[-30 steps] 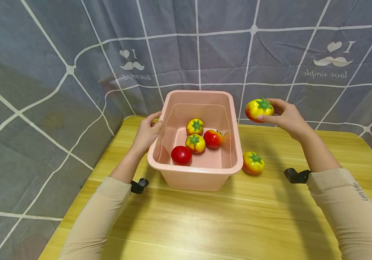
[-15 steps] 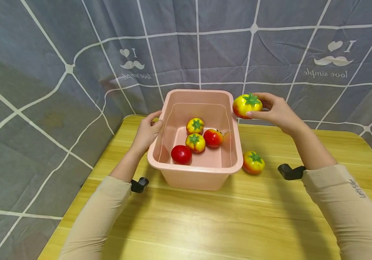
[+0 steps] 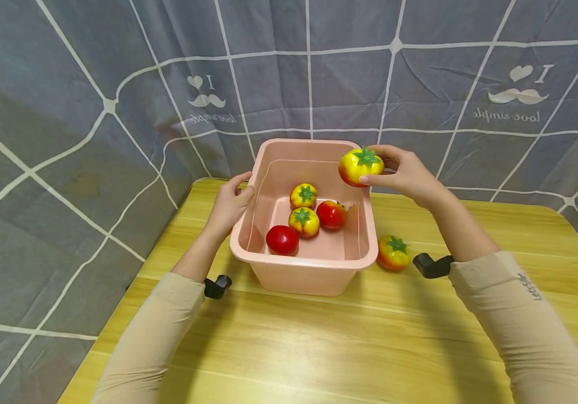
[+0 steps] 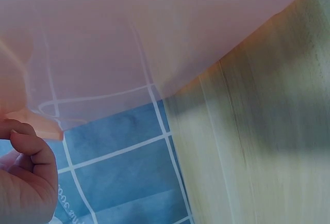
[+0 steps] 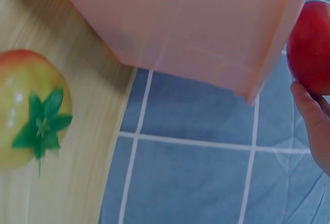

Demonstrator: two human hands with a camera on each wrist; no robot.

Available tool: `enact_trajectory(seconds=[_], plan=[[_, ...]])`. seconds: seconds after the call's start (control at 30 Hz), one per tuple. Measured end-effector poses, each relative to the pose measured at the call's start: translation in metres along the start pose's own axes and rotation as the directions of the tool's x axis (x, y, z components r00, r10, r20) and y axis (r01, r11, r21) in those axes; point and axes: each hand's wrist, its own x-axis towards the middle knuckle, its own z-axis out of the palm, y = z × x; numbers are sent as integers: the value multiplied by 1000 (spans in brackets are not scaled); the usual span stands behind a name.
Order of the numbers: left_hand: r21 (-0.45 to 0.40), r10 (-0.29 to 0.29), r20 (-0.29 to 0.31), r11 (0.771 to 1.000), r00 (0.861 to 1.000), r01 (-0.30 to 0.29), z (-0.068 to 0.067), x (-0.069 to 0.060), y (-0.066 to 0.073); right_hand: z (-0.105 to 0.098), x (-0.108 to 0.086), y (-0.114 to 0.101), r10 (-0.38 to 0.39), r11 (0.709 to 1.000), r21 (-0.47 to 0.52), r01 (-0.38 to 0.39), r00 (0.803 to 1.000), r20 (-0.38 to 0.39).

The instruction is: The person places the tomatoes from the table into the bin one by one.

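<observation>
A pink plastic bin (image 3: 296, 279) stands on the table. My left hand (image 3: 229, 206) grips its left rim, and in the left wrist view the thumb and curled fingers (image 4: 32, 154) are at the rim's edge. In my right hand (image 3: 410, 175) is a yellow-and-red tomato (image 3: 361, 166) with a green leafy top, held above the bin's far right rim. Inside the bin lie two yellow tomatoes (image 3: 303, 196), an orange-red tomato (image 3: 331, 215) and a plain red one (image 3: 282, 240) with no leaves showing. Another yellow-red tomato (image 3: 393, 253) sits on the table against the bin's right side.
The wooden table (image 3: 299, 348) extends in front of the bin and to its right. A grey-blue curtain (image 3: 344, 78) with white lines hangs close behind the bin and along the left side. Each wrist wears a black camera mount (image 3: 432, 266).
My right hand has carried its tomato leftward, from beside the bin to over its right rim. The left hand and the other tomatoes have stayed put.
</observation>
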Motion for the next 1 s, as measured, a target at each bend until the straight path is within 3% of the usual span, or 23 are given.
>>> enact_trajectory(seconds=[1.0], plan=[[17,1,-3,1000,1000,-1,1,-2,3,45,23,-3,-33,997,78,26,996,79]])
